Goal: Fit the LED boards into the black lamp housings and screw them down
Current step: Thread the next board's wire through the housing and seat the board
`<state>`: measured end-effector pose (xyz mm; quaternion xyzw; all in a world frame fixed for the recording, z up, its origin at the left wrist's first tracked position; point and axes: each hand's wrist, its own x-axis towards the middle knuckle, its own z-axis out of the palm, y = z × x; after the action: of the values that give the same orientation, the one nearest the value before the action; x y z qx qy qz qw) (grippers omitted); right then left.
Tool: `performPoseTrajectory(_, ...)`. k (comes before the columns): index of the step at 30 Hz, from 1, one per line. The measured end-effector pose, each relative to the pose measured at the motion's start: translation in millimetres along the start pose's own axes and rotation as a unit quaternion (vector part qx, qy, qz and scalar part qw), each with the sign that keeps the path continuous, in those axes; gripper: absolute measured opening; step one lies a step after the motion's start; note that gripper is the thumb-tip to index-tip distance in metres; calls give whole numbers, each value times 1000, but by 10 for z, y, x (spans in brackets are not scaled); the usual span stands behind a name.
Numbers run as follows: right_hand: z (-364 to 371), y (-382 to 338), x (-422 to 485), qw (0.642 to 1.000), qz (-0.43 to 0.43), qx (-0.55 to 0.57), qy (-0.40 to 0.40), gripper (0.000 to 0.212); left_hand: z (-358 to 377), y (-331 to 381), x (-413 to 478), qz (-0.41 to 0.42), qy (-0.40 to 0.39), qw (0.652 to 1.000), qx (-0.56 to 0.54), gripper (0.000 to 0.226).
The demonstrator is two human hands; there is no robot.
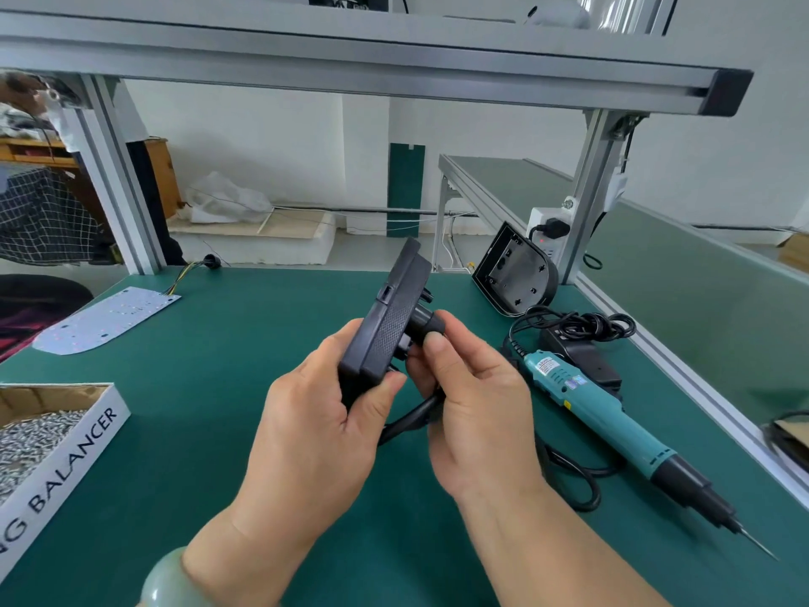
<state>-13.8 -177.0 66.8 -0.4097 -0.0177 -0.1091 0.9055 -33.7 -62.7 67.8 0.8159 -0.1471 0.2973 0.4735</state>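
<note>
I hold a black lamp housing (387,317) on edge above the green bench. My left hand (324,414) grips its lower end, thumb on the near side. My right hand (468,387) pinches the black round fitting (427,324) on the housing's back, and a black cable (409,420) hangs below it. A white LED board (105,319) with coloured wires lies flat at the far left. A second black housing (514,273) leans open-side out against the frame post at the far right.
A teal electric screwdriver (613,418) lies to the right, tip toward me, with its black adapter and coiled cord (578,330) behind it. A cardboard box of screws (39,431) sits at the left edge. Aluminium frame posts (118,177) and an overhead rail border the bench.
</note>
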Motion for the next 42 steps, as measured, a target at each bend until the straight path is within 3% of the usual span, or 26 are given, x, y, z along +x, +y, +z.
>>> performPoseTrajectory(3,-16,1,15,996,48,68,-18,34,-30,-6,3,12,-1,1000,8,47)
performPoseTrajectory(6,-29,-13,21,997,39,45,-40,36,-54,-4,7,18,0,1000,1,52)
performPoseTrajectory(8,-59,-47,32,995,-34,-82,-40,28,-65,-4,15,21,-2,1000,1,52)
performPoseTrajectory(10,-118,-97,71,960,-137,-240,-38,31,-72,-15,12,25,-4,1000,8,54)
performPoseTrajectory(12,-142,-141,82,935,-175,-305,-43,34,-52,-32,-7,31,-9,999,13,55)
performPoseTrajectory(16,-87,-91,84,992,-42,-121,-15,23,47,-53,-49,20,15,1000,14,48)
performPoseTrajectory(19,-84,-49,99,998,26,-61,-24,17,58,-92,-49,11,31,999,3,44)
performPoseTrajectory(26,-115,-63,118,993,91,-38,-60,22,42,-92,-35,35,52,998,-2,40)
performPoseTrajectory(33,-114,-108,133,994,81,0,-73,24,23,-117,-12,23,17,1000,-11,40)
performPoseTrajectory(37,-126,-84,123,990,68,-78,-96,22,38,-118,-33,31,46,998,-2,41)
performPoseTrajectory(40,-149,-49,128,977,33,-198,-66,21,51,-102,-38,24,59,998,-11,35)
performPoseTrajectory(42,-156,-46,128,974,24,-216,-60,21,51,-89,-36,21,60,998,-9,32)
